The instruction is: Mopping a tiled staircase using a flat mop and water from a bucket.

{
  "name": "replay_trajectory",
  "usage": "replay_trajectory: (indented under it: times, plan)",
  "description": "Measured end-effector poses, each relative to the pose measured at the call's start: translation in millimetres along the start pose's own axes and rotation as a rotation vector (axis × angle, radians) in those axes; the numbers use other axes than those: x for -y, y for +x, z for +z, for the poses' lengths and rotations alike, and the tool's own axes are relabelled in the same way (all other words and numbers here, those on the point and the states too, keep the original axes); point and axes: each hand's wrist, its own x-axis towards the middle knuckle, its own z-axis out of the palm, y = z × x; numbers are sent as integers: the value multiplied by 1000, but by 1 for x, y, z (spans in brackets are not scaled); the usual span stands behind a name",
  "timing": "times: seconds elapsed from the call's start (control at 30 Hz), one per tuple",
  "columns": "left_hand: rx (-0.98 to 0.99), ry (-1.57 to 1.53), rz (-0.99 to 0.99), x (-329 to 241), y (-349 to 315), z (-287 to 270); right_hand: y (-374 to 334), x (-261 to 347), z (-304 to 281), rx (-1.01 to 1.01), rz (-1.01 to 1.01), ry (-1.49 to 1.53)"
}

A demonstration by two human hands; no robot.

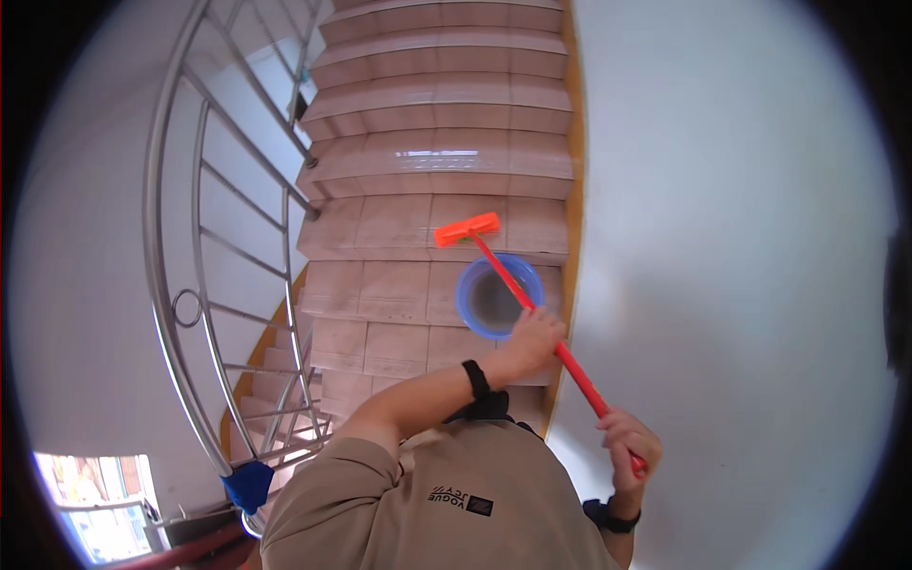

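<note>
Both of my hands are closed round the red pole of a long-handled scrub brush point(581, 376). My left hand point(537, 337) grips it near the middle, just above the rim of a blue basin. My right hand point(631, 445) wraps the upper end, close to the white wall. The brush's orange head point(466, 230) is over the pink-tiled step beyond the basin; a bit of green shows under it, and whether it touches the tile is hard to tell. Greyish water stands in the blue basin point(463, 306), and the pole passes over it.
Pink-tiled stairs point(437, 142) rise ahead, with a wet shine on one step. A metal railing point(157, 218) runs along the left, with a blue cloth point(248, 486) on its lower end. The white wall point(741, 266) bounds the right. More steps point(271, 385) descend at the lower left.
</note>
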Motion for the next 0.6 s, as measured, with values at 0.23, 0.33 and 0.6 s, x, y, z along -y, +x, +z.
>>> replay_trajectory:
  times: [0.23, 0.33, 0.6]
  plan:
    - [-173, -25, -27, 15, -16, -9, 13, 6, 22, 79, -17, -29]
    - [-195, 11, -25, 71, -26, -18, 35, -23, 56, 180, -81, -20]
    - [-134, -8, -147, 43, -24, -28, 34, -3, 45, 143, 38, 41]
